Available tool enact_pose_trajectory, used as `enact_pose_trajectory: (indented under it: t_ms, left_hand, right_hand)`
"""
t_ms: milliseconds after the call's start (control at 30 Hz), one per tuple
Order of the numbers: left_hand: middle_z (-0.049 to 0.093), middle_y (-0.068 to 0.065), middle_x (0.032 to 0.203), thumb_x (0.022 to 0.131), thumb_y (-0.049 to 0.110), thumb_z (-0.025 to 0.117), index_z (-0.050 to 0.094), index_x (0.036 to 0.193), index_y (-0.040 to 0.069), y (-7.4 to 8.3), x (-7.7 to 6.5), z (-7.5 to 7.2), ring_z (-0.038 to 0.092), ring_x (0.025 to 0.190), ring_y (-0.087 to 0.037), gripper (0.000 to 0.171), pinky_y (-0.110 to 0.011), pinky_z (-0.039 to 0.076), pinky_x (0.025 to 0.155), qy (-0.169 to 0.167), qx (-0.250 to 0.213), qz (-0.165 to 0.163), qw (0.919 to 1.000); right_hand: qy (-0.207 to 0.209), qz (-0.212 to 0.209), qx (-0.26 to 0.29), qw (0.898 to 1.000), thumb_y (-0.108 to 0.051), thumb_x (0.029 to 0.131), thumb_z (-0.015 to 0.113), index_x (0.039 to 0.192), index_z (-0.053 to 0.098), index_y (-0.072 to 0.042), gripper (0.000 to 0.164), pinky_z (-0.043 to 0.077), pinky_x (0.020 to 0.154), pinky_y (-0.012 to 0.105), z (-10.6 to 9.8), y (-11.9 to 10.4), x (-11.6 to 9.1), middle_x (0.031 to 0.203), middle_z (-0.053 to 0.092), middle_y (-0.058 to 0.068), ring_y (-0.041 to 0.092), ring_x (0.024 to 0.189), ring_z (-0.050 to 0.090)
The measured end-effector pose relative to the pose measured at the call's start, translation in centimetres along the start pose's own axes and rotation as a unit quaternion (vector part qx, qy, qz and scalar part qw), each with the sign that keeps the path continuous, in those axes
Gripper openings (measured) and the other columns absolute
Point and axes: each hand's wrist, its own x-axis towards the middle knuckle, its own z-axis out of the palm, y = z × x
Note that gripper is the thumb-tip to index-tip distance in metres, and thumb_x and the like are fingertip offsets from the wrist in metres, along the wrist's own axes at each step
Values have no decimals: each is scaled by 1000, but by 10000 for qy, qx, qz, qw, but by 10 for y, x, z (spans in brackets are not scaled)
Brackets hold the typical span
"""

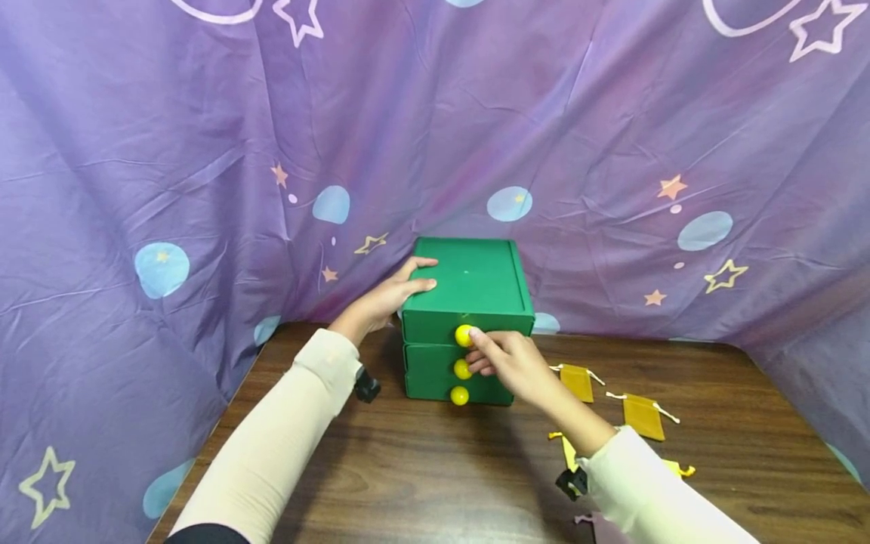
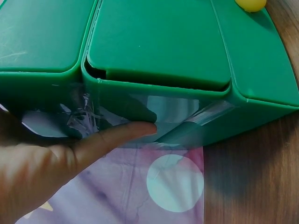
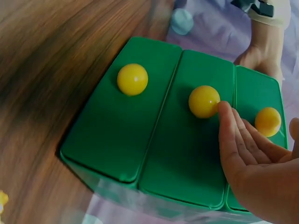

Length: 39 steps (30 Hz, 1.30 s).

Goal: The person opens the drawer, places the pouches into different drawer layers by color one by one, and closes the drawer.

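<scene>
Likely the reaching stage: spread left grip (image 1: 390, 291) steadies the green plastic drawer box (image 1: 469, 276) at ten o'clock; unclosed right grip (image 1: 513, 364), at four, should pinch round yellow top knob (image 1: 464, 335).

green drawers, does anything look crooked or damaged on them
Slightly: in the left wrist view, the middle drawer shows a dark gap along its side edge, while the top drawer and bottom drawer show none. What looks like clear tape over the side seams seems wrinkled.
</scene>
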Motion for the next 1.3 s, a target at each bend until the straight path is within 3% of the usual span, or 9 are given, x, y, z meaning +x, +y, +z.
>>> enact_pose_trajectory:
  t_ms: [133, 233, 333, 433, 567, 633, 767, 967, 1300]
  left_hand:
    - [30, -18, 159, 106, 31, 53, 34, 157, 29, 2, -1, 0, 59, 118, -41, 55, -56, 54, 94, 40, -43, -29, 10000]
    - [31, -19, 158, 106, 31, 53, 34, 157, 29, 1, -1, 0, 60, 116, -40, 55, -55, 54, 93, 45, -55, -40, 10000]
    - [32, -19, 158, 106, 30, 53, 34, 157, 28, 1, 0, 0, 58, 121, -42, 55, -57, 52, 96, 26, -73, -6, 10000]
    - [29, -17, 160, 105, 30, 53, 33, 157, 27, 0, 1, 1, 52, 128, -41, 56, -58, 48, 102, -5, -26, 44, 10000]
    - [32, -18, 158, 105, 32, 53, 34, 157, 29, 0, 2, 0, 53, 126, -39, 55, -57, 50, 99, 10, -10, 1, 10000]
    - [37, -20, 154, 105, 32, 54, 35, 157, 31, 0, 2, -1, 59, 119, -41, 55, -57, 54, 93, 42, -95, -75, 9999]
    - [43, -22, 148, 105, 33, 55, 35, 156, 34, 0, 2, -1, 64, 109, -39, 55, -55, 58, 85, 73, -205, -164, 9996]
    - [46, -23, 145, 105, 32, 54, 35, 156, 33, -3, 2, -2, 66, 103, -37, 54, -53, 58, 83, 60, -181, -137, 9997]
    - [40, -21, 151, 105, 32, 55, 36, 156, 34, -2, 2, -1, 62, 112, -40, 54, -54, 58, 83, 87, -169, -158, 9997]
  right_hand:
    - [-280, 242, 897, 9953, -37, 112, 40, 116, 64, 19, 61, 61, 81, 45, 0, 0, 2, 105, 73, 31, 38, 90, 75]
    - [-446, 565, 1675, 9832, -39, 113, 38, 122, 57, 21, 63, 61, 84, 43, 3, 0, 4, 112, 69, 36, 34, 91, 76]
    - [-511, 979, 2526, 9612, -41, 112, 39, 128, 53, 19, 64, 60, 86, 40, 7, 0, 5, 114, 70, 34, 26, 91, 76]
    - [-423, 1410, 3383, 9294, -44, 110, 43, 132, 51, 17, 66, 59, 89, 38, 11, -1, 6, 110, 73, 25, 23, 91, 76]
    - [-255, 1745, 4118, 8941, -45, 107, 51, 133, 54, 15, 65, 58, 93, 39, 15, -2, 6, 104, 76, 17, 24, 94, 76]
    - [-193, 1815, 4286, 8849, -45, 105, 55, 130, 57, 12, 62, 57, 94, 39, 16, -2, 7, 103, 76, 16, 24, 94, 76]
    - [-84, 1877, 4421, 8771, -44, 105, 57, 125, 60, 8, 56, 57, 93, 37, 19, -1, 8, 100, 77, 15, 23, 93, 77]
    - [-19, 1884, 4475, 8742, -43, 106, 56, 127, 56, 10, 57, 60, 86, 32, 23, -1, 6, 94, 78, 12, 21, 89, 77]
    - [91, 1891, 4474, 8740, -43, 106, 56, 127, 55, 11, 58, 60, 84, 32, 26, -2, 4, 93, 77, 12, 21, 87, 77]
